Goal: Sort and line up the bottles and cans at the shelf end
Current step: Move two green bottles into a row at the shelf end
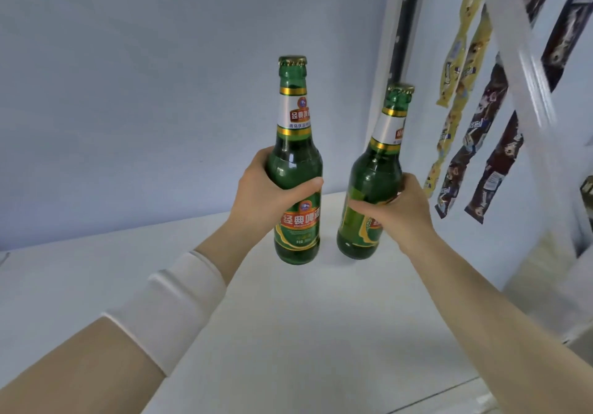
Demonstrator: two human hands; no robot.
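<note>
Head view: Two green glass beer bottles sit at the centre of the frame, one in each of the person's hands, over a white shelf top [288, 317] that runs back to a pale wall [144, 92]. The left hand [266, 189] is wrapped round the shoulder of the left bottle [295, 115], thumb across the front just above the red label. This bottle's long axis is close to upright, cap at the top. The right hand [398, 205] clasps the belly of the right bottle [373, 169] from its right side. That bottle leans, its neck tipped toward the upper right of the frame. The two bases are just beside each other, the bottles apart, and the frame does not show whether either base rests on the surface. Both forearms reach in from the bottom corners, the left wearing a white sleeve [167, 311]. Snack packets [462, 60] hang at the right edge. The next move likely calls for righting the leaning bottle beside its neighbour.
</note>
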